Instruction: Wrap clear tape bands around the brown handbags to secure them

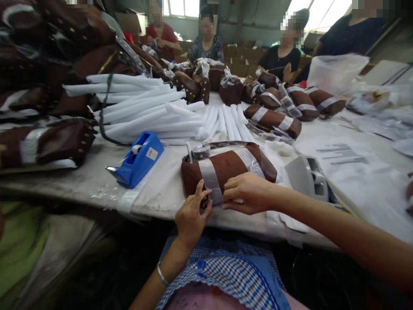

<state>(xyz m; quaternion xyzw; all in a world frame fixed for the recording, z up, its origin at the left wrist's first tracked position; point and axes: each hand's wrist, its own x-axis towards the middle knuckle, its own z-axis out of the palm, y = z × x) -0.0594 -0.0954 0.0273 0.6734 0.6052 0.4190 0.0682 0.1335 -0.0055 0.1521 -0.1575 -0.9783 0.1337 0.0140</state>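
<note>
A brown handbag (227, 170) lies on the table in front of me, with whitish wrapping strips (211, 176) round it and a clear-wrapped coil (200, 150) on its far left part. My left hand (192, 211) is at its near left edge, index finger raised and the other fingers curled round a small dark part, probably of the bag. From the right, my right hand (248, 193) reaches over the bag's near side. Its fingers are bent together beside the near end of the left strip, and what they pinch is hidden.
A blue tape dispenser (138, 159) stands left, a grey tape dispenser (306, 178) right. White padding rolls (145, 107) are piled behind. More wrapped brown bags (274, 120) lie across the table, with a tall heap of bags (58, 64) at left. Several people (206, 43) are at the far side.
</note>
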